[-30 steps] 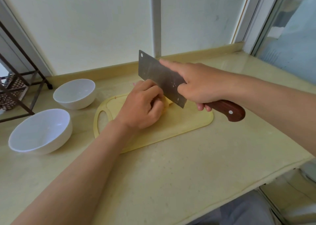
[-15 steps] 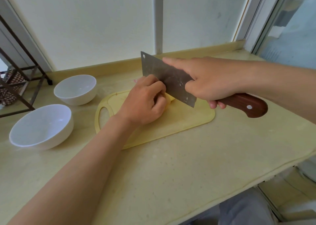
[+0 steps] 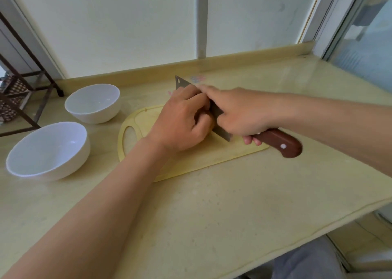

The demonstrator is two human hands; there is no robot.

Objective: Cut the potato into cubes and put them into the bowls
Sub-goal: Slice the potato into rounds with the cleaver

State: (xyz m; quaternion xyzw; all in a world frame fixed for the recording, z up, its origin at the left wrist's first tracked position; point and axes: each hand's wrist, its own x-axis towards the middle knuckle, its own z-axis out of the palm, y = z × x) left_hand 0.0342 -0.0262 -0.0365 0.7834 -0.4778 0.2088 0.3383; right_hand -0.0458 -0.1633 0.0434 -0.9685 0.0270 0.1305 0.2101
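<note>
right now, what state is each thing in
left hand, curled over the potato
right hand, grips the cleaver, forefinger on blade
cleaver, blade down beside left hand
potato, hidden under left hand
cutting board, flat on counter
near bowl, upright, empty
far bowl, upright, empty

Two white bowls [image 3: 93, 102] [image 3: 46, 151], one cutting board [image 3: 212, 160], one cleaver [image 3: 277, 144], two hands [image 3: 180, 123] [image 3: 239, 113].
</note>
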